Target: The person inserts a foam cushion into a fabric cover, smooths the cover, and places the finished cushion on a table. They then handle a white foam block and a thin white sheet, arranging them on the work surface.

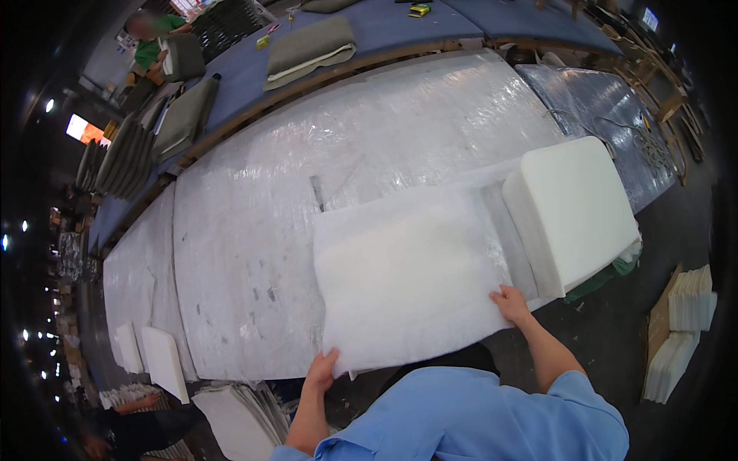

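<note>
A white sheet of fluffy batting [407, 276] lies flat across the plastic-covered table, its near edge hanging toward me. My left hand [321, 370] pinches the sheet's near left corner between thumb and fingers. At the near right corner, my right hand [510, 304] grips the same edge, knuckles up. To the right of the sheet stands a stack of white foam cushion pads [576, 207] with rounded corners. A strip of thin white material lies between the batting and the stack.
The worktable [246, 230] is wrapped in clear film. Beyond it, a blue table [407, 23] carries grey-green cushions [311, 50]. A person in green [157, 42] handles a cushion far left. White pads [238, 422] stand low left; white stacks [676, 338] stand right. Rope [653, 146] lies far right.
</note>
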Action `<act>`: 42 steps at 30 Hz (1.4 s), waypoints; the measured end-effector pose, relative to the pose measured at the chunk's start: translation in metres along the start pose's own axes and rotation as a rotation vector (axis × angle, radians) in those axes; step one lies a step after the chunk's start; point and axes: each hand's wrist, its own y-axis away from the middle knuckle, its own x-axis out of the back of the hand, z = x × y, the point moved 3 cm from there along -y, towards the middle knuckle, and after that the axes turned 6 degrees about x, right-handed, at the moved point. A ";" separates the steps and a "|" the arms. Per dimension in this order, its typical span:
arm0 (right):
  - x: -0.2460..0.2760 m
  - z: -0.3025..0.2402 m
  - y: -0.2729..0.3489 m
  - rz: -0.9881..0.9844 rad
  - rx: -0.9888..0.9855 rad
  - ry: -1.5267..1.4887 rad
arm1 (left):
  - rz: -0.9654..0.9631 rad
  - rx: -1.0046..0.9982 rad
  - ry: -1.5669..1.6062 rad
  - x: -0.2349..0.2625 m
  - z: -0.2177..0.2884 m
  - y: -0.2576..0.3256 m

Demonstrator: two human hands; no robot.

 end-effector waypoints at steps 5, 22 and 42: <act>0.019 -0.027 -0.023 -0.231 -0.328 -0.380 | -0.202 0.140 -0.133 -0.001 0.018 -0.011; -0.017 -0.078 -0.097 0.189 -0.242 -0.336 | -0.149 0.132 0.015 -0.036 0.106 -0.087; -0.016 -0.066 -0.132 0.289 0.035 -0.088 | 0.465 -0.370 -0.055 -0.019 0.109 -0.097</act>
